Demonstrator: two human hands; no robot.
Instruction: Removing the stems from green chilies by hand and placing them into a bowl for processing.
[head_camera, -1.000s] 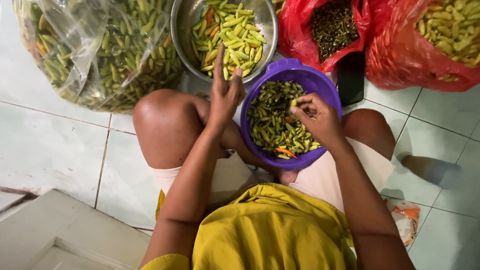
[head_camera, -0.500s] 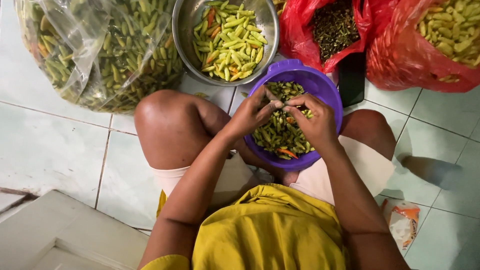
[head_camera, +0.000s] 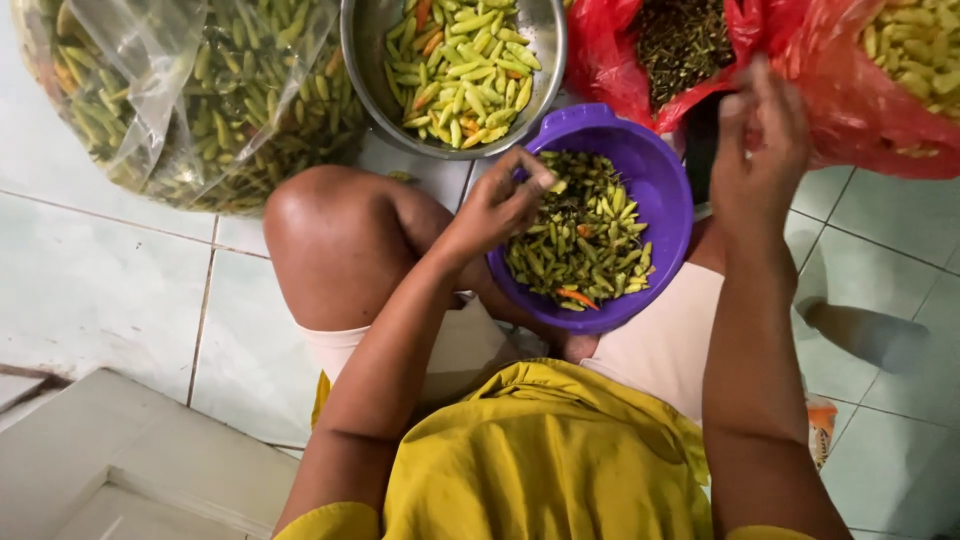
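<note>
A purple plastic bowl (head_camera: 662, 165) rests on my lap, half full of small green chilies (head_camera: 585, 245) with a few orange ones. My left hand (head_camera: 495, 205) is at the bowl's near left rim, its fingertips pinched on one green chili (head_camera: 557, 186). My right hand (head_camera: 760, 140) is raised to the right of the bowl. Its fingers are spread in front of a red plastic bag (head_camera: 610, 50) that holds dark stems (head_camera: 685, 40). I see nothing in that hand.
A metal bowl (head_camera: 352, 40) of pale green chilies stands behind my bare knee (head_camera: 320, 240). A clear plastic bag (head_camera: 200, 100) of green chilies lies at the far left. A second red bag (head_camera: 860, 120) with chilies sits at the far right. A white step (head_camera: 100, 460) is at the lower left.
My right hand has left the purple bowl and risen toward the red bag of stems. My left hand came back from the metal bowl and stays at the purple bowl.
</note>
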